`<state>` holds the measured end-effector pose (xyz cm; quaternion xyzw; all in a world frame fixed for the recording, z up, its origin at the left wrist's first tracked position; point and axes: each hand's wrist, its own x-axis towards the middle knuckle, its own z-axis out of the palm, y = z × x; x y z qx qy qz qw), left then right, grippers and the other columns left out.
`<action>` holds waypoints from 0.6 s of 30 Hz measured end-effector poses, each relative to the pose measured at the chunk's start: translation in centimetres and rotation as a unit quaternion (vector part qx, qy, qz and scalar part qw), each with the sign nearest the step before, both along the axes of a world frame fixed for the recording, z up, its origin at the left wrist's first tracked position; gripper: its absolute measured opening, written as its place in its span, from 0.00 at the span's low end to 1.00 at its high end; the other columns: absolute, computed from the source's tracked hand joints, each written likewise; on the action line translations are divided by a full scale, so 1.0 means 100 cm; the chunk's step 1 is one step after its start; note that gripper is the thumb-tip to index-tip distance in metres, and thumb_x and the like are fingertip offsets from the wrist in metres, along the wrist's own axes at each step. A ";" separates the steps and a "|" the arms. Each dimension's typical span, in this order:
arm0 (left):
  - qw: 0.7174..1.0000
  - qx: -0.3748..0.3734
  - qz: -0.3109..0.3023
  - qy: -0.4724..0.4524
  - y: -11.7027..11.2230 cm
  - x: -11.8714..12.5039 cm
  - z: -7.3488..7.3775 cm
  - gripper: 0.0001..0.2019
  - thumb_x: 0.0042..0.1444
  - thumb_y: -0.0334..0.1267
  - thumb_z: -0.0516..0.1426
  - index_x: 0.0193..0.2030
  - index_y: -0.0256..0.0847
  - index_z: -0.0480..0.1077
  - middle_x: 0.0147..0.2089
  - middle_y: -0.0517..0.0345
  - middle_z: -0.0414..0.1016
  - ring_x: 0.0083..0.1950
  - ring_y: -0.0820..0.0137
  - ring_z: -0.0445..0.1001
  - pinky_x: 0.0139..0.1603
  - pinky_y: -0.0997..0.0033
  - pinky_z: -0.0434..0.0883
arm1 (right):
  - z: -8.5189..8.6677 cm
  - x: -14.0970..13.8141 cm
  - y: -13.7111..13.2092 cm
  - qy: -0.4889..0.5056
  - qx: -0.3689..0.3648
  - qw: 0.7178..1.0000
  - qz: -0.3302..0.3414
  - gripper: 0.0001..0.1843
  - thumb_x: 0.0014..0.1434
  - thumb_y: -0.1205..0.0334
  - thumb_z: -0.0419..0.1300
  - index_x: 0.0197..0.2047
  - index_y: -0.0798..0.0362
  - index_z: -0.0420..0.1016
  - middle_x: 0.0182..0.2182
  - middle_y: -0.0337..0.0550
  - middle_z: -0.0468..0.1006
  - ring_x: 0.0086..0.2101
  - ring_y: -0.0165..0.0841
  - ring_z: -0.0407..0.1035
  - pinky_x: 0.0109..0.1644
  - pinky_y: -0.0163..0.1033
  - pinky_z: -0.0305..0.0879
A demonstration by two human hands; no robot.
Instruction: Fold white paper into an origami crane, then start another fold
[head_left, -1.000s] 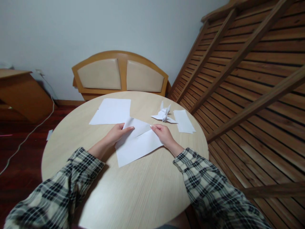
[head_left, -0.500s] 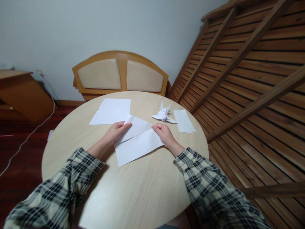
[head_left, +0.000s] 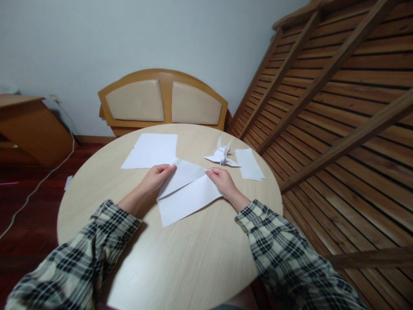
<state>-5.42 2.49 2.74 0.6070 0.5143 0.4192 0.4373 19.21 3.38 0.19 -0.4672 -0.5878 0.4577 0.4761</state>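
Left hand: my left hand (head_left: 158, 177) pinches the folded paper (head_left: 189, 201) at its far left edge, thumb on top, other fingers mostly hidden.
Right hand: my right hand (head_left: 222, 181) pinches the same piece at its right end, thumb and finger near the top of the flap.
Folded paper: white, between my hands, near the middle of the tabletop (head_left: 200, 262); one flap lies over the rest, its edge slanting up to the right (can't tell if it's lifted or resting).
Sleeves: black-and-cream plaid sleeves (head_left: 112, 232), both forearms.
Paper bird: white paper bird (head_left: 222, 154), wings out, just beyond my right hand.
Strips: narrow white paper strips (head_left: 250, 164), overlapping, right of the bird; wing tip at their edge, contact unclear.
Far left: larger plain paper (head_left: 151, 150), flat, beyond my left hand.
Behind: arched headboard (head_left: 167, 97), two cream panels, against the wall (head_left: 161, 34).
Right side: slatted wood panel (head_left: 322, 142), leaning.
Floor: pale cable (head_left: 38, 187), dark red floor (head_left: 32, 224).
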 end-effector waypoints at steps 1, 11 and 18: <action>1.000 0.011 0.003 0.002 0.000 0.000 0.000 0.17 0.56 0.50 0.56 0.23 0.41 0.66 0.22 0.60 0.65 0.23 0.73 0.60 0.22 0.74 0.57 | 0.000 0.000 0.000 -0.004 0.001 1.000 0.000 0.18 0.50 0.45 0.63 0.27 0.53 0.75 0.22 0.38 0.70 0.23 0.30 0.60 0.26 0.36 0.53; 0.999 0.028 0.035 -0.031 0.006 0.001 -0.011 0.17 0.56 0.52 0.57 0.26 0.40 0.68 0.23 0.60 0.66 0.24 0.73 0.61 0.22 0.73 0.58 | 0.001 -0.001 -0.002 -0.006 -0.001 1.000 0.009 0.19 0.50 0.43 0.63 0.27 0.53 0.75 0.22 0.38 0.70 0.24 0.30 0.60 0.27 0.36 0.53; 0.998 0.013 0.006 -0.058 0.001 0.001 -0.003 0.14 0.53 0.48 0.60 0.27 0.40 0.68 0.25 0.60 0.66 0.25 0.73 0.63 0.23 0.73 0.59 | -0.003 0.000 0.000 -0.058 0.034 0.997 0.038 0.18 0.53 0.45 0.62 0.26 0.53 0.75 0.24 0.39 0.71 0.26 0.30 0.61 0.29 0.35 0.54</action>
